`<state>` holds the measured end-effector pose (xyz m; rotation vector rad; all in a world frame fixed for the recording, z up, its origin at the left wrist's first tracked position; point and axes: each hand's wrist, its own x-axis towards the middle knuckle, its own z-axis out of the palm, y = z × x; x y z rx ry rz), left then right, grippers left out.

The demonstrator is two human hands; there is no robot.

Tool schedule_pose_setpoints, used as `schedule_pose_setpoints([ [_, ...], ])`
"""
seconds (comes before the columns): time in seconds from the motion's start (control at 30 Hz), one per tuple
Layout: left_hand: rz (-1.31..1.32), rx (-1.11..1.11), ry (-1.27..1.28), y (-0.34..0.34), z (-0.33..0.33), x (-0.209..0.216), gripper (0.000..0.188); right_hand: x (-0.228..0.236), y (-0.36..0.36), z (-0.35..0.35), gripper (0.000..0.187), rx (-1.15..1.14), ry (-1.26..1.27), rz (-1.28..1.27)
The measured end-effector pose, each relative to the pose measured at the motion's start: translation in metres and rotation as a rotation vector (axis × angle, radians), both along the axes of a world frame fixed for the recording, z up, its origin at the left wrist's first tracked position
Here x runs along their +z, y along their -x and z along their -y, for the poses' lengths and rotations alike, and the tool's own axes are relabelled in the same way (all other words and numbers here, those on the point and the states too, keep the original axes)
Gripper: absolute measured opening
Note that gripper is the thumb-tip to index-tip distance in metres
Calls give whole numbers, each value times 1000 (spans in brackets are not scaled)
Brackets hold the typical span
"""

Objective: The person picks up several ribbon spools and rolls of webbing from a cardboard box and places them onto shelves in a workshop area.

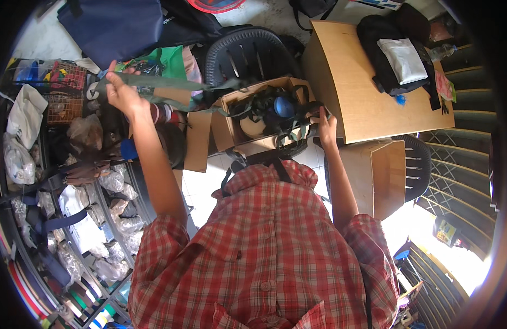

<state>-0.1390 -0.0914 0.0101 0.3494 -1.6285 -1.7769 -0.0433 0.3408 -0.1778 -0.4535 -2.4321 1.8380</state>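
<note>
A length of dark green webbing strap [171,83] stretches from my raised left hand [124,96] across toward an open cardboard box [225,129]. My left hand grips the strap between thumb and fingers, out to the left of the box. Inside the box lie tangled black and green straps [264,107], a blue roll [284,107] and a pale round roll [252,127]. At the box's right side, my right hand [327,127] closes on a dark strap [315,108]; part of its fingers is hidden by the strap.
The box rests on a black plastic chair [248,46]. To the right stands a wooden table [358,82] bearing a black bag [374,33] and a silver packet [403,60]. Shelves with bagged goods [113,219] line the left. Another carton [388,175] sits on a second chair [418,170].
</note>
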Motion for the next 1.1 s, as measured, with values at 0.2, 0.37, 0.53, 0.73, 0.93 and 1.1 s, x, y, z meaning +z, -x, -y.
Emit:
schedule_pose_setpoints([
  [0.2, -85, -163, -69, -18, -24, 23, 44, -43, 22, 2, 34, 161, -35, 37],
  [0.37, -22, -472, -164, -59, -88, 48, 51, -12, 27, 81, 53, 537, -161, 62],
  [0.53, 87, -503, -403, -92, -105, 43, 48, 40, 23, 134, 78, 787, 1156, 840],
  [0.73, 294, -803, -703, -175, -89, -32, 44, 24, 25, 141, 45, 573, 1354, 703],
  [0.93, 712, -724, -354, -214, -70, -109, 40, 40, 39, 107, 15, 391, 1395, 323],
  [1.1, 1265, -923, 361, -215, -57, -136, 45, 98, 30, 112, 25, 463, 753, 147],
])
